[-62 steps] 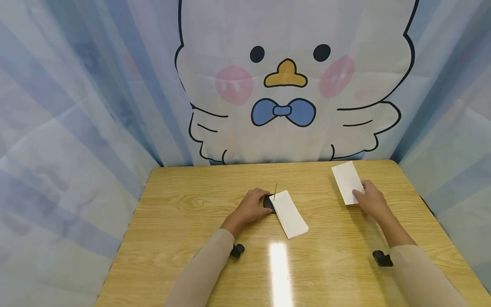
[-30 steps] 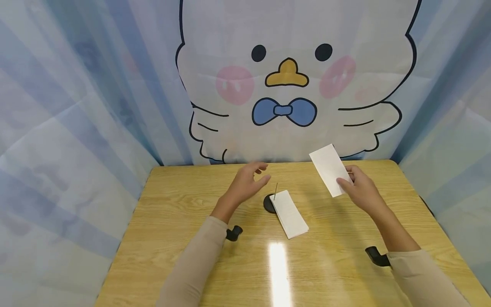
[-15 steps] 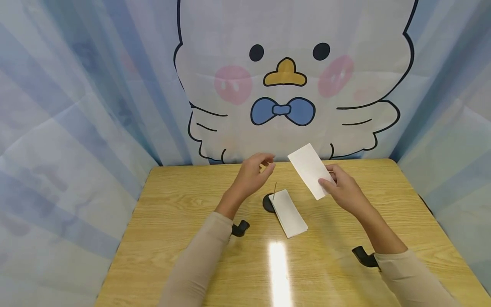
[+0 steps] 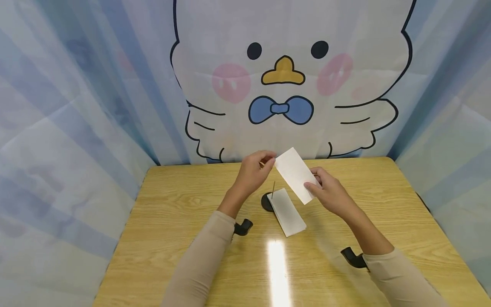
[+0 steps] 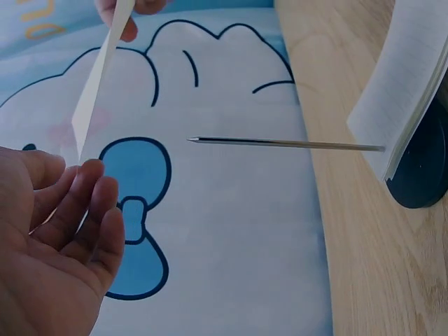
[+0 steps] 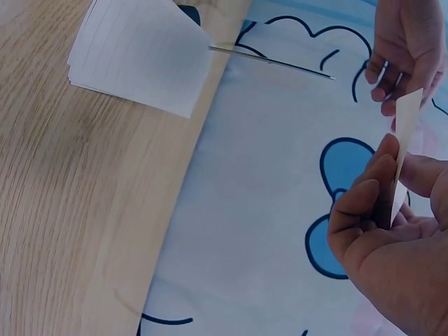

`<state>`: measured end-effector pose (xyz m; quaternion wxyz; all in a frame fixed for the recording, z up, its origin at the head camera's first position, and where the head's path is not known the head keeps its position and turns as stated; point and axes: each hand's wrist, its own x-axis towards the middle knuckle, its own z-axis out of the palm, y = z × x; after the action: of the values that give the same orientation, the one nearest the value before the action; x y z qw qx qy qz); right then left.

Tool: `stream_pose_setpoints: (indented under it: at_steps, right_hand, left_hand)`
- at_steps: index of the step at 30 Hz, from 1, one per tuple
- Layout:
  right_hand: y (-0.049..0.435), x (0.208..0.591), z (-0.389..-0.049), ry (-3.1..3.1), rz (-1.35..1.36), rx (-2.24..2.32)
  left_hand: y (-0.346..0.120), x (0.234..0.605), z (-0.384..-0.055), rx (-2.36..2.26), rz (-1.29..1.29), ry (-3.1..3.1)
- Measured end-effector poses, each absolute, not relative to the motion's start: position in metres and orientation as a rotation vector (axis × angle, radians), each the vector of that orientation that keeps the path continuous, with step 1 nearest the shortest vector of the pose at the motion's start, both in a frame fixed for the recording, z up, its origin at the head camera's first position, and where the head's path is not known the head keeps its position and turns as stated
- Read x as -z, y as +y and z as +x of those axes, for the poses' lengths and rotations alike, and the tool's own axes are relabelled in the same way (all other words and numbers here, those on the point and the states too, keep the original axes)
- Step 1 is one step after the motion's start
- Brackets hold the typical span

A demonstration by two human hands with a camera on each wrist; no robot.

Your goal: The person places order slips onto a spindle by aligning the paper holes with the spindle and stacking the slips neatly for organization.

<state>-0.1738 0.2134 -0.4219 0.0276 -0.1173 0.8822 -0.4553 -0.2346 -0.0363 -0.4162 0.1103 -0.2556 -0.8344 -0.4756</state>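
Note:
My right hand point(image 4: 330, 192) pinches a white paper slip point(image 4: 294, 175) by its lower right edge, thumb in front and fingers behind. The slip is tilted up in the air above the table. My left hand point(image 4: 251, 172) has its loosely bent fingertips right at the slip's upper left corner. In the left wrist view, the slip's edge point(image 5: 94, 98) comes down to those fingertips. Below the hands stands a paper spike with a round black base point(image 4: 265, 203) and a thin upright metal pin point(image 5: 280, 143). A stack of white slips point(image 4: 287, 213) is pierced on it near one end.
The wooden table point(image 4: 184, 238) has a bright light reflection at its front middle. A curtain point(image 4: 215, 136) with a cartoon bird hangs behind the table's back edge, and more curtain hangs at both sides. Black camera mounts point(image 4: 243, 227) sit on both wrists.
My left hand has let go of the spike's base and risen to the slip's corner. My right hand has carried the slip leftward from the table's right side to the left hand.

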Motion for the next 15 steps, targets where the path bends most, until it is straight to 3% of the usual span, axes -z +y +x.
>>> stream_pose_setpoints:
  at_steps: [15]
  right_hand:
    - [0.213,0.433,-0.170,2.740,-0.365,1.386]
  left_hand:
    - [-0.036,0.424,-0.233,1.479,-0.679,-2.484]
